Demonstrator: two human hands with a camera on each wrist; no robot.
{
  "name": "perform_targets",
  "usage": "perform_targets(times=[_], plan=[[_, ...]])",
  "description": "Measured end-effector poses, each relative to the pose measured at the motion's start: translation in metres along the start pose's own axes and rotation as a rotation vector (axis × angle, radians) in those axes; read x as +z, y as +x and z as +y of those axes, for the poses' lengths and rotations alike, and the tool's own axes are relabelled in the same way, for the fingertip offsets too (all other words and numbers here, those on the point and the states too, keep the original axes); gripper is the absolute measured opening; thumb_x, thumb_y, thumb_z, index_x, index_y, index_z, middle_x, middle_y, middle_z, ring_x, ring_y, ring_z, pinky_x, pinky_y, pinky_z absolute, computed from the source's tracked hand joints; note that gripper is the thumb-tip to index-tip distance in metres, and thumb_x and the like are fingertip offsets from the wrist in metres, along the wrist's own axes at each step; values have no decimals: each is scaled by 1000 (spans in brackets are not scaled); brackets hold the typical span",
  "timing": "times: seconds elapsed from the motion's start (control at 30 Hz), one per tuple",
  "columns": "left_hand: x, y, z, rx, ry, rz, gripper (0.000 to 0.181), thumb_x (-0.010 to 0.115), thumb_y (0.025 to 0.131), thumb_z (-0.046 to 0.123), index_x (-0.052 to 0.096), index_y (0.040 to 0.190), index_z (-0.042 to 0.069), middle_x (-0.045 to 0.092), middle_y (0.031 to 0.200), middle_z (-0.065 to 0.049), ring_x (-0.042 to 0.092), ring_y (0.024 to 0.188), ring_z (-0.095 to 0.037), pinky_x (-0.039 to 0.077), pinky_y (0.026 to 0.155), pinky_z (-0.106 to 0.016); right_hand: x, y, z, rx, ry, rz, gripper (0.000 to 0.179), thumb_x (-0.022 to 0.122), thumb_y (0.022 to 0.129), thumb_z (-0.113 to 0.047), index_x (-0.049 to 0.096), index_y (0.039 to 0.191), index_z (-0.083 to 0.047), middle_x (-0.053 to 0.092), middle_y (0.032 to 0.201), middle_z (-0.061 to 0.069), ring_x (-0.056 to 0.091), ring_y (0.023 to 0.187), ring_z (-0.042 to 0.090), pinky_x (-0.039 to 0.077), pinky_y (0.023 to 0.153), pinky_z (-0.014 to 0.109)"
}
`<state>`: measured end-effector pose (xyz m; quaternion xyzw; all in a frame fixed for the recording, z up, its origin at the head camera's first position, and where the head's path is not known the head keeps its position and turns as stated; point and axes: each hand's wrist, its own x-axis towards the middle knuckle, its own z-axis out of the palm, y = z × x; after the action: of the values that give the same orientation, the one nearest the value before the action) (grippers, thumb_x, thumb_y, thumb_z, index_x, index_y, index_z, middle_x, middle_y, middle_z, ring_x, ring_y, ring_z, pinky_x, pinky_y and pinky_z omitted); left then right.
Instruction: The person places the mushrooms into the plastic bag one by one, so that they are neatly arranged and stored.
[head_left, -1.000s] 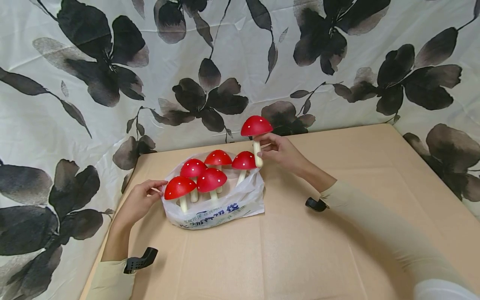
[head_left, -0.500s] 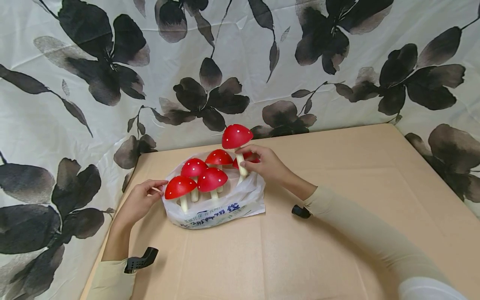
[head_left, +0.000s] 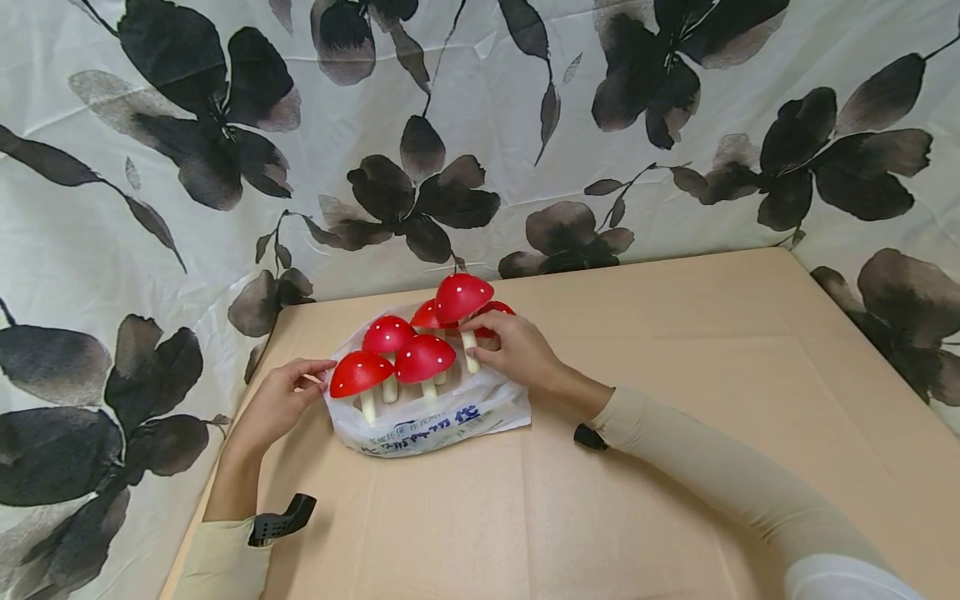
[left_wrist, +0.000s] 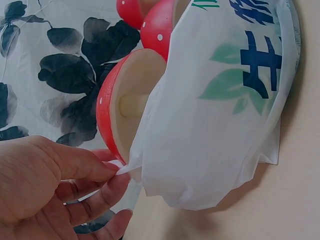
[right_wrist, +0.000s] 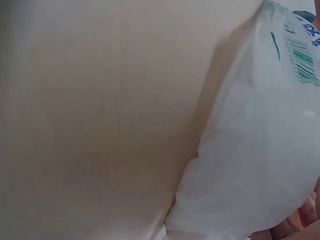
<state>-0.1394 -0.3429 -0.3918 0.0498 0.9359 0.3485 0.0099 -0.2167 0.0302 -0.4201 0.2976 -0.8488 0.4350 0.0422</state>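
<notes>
A white plastic bag [head_left: 442,435] with blue and green print lies with its mouth spread, and several toy mushrooms with red, white-dotted caps stand in it. My left hand [head_left: 282,402] pinches the bag's rim at its left end; the left wrist view shows the film between thumb and fingertips, close to one mushroom [left_wrist: 112,105]. Over the bag's right part, my right hand [head_left: 517,350] holds a mushroom [head_left: 463,298] upright by its pale stem. Its cap overlaps a mushroom behind it, and my fingers partly cover another red cap. The right wrist view shows mostly the bag's side [right_wrist: 250,150].
The bag rests on a light brown tabletop [head_left: 637,500], toward the far edge. Behind and to the left hangs a white cloth [head_left: 525,125] with dark flowers. Black wrist devices [head_left: 282,521] sit at both cuffs.
My right hand has carried its mushroom left and down, from beyond the bag's right edge to among the other mushrooms. The left hand has kept its hold on the rim.
</notes>
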Motion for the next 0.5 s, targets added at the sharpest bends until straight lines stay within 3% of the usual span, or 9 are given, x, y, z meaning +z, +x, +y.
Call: perform_targets(times=[0.23,0.5], plan=[[0,1,0,-11,10,-10,35,59,95,-6,64,129,-5,63,114,-23,58,97,-32,54,70,-20,3,-4,0,20,-9,-43,39,82,85,-15,70,122,-10,69,118,3,67,88,25,58,78,29],[0,2,-2,-7,15,-9,34,60,95,-6,64,129,-5,63,113,-22,58,98,-32,54,71,-18,1,-4,0,45,-23,-88,29,82,85,-14,71,111,-11,69,111,1,63,89,19,56,78,24]])
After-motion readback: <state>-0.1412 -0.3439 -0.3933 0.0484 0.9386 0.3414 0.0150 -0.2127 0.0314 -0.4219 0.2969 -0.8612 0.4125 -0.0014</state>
